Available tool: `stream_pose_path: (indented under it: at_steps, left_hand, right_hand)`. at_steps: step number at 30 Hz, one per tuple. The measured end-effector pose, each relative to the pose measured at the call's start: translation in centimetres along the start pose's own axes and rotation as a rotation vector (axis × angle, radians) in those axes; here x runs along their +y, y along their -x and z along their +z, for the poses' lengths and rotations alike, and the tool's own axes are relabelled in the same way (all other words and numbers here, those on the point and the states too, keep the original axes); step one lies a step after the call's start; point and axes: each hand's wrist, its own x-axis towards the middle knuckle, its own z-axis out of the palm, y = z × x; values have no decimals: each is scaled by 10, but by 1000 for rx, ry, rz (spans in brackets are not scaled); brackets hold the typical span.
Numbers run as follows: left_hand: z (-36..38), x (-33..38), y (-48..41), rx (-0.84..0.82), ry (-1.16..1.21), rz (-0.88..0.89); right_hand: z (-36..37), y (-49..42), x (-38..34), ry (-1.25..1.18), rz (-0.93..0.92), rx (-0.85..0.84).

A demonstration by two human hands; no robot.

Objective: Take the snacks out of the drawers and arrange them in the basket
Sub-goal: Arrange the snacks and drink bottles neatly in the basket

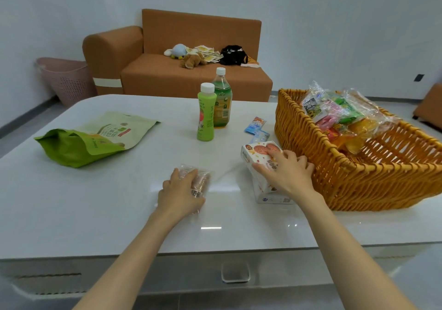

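On the white tabletop [107,202], just beside the orange woven wicker basket [370,185], the right hand [287,175] clasps a white cardboard biscuit box [257,157] with spread fingers while the left hand [179,194] curls its fingers round a clear-wrapped snack packet [203,178], whose slick film could slip mid-lift

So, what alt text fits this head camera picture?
A person's left hand holds a clear-wrapped snack and the right hand a biscuit box on a table beside a wicker basket holding snack packets. A green pouch lies left.
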Motion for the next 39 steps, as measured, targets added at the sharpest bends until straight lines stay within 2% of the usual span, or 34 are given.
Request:
stream_pose_path:
  at_steps: [3,5,8,12,15,17,21,25,28,31,35,39]
  left_hand:
    - [6,-2,-9,116,-29,19]
    - [9,5,-13,176,89,94]
    - [6,40,-7,47,457,173]
    - [15,78,-8,-262,943,48]
    - [26,80,-17,-211,1120,-13]
    - [23,74,-19,-170,1160,-28]
    - [12,59,-12,-199,1239,11]
    - [0,46,-3,-180,1292,120]
    - [-11,39,1,-120,1241,244]
    - [-17,32,8,-103,1126,284]
    - [-15,23,17,-116,998,272]
    - [-19,20,21,-124,932,274]
  right_hand:
    - [-1,1,3,-268,35,22]
    - [4,1,7,-487,110,1]
    - [9,6,13,-731,252,-125]
    - [8,9,14,-978,291,-177]
    - [12,15,5,-1183,275,-283]
    - [12,19,-2,-1236,279,-335]
    - [11,23,-12,-1385,282,-382]
    - [5,30,-26,-1478,137,-263]
    - [0,40,-34,-1382,-84,-159]
    - [7,51,-38,-1273,-230,-187]
    - [15,59,-41,-1175,-206,-273]
    - [18,62,-43,-1156,-153,-231]
